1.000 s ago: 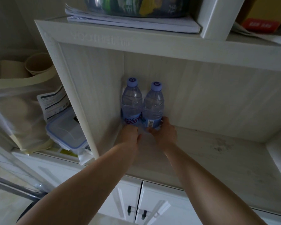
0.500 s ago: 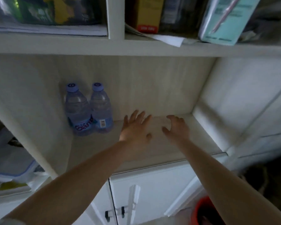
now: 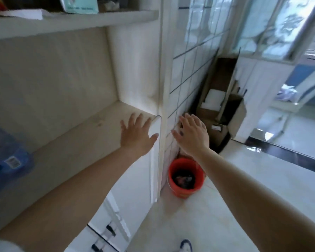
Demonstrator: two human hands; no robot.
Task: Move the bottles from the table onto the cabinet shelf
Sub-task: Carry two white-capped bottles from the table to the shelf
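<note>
Reaching Out Empty-Handed Beside the Cabinet

Hovering over the right end of the cabinet shelf (image 3: 91, 124), the left hand (image 3: 136, 135) has its fingers spread wide and grips nothing; its thumb lies near the white front edge of the cabinet's side panel (image 3: 155, 128). The right hand (image 3: 192, 135) is likewise splayed and empty, held out past the cabinet in front of the tiled wall (image 3: 187, 57). Both bare forearms stretch up from the bottom of the view, well apart at the elbows and closer at the wrists.

At the far left edge, a blurred water bottle (image 3: 5, 159) with a blue label and a barcode stands on the shelf, well apart from both hands. How many bottles stand there cannot be told from this view.

Below the right hand, an orange bucket (image 3: 185, 177) holding dark contents sits on the pale floor (image 3: 244, 188) against the wall. Cardboard boxes (image 3: 220, 99) lean in the corner beyond it. Cabinet doors with dark handles (image 3: 109, 231) show below the shelf.
</note>
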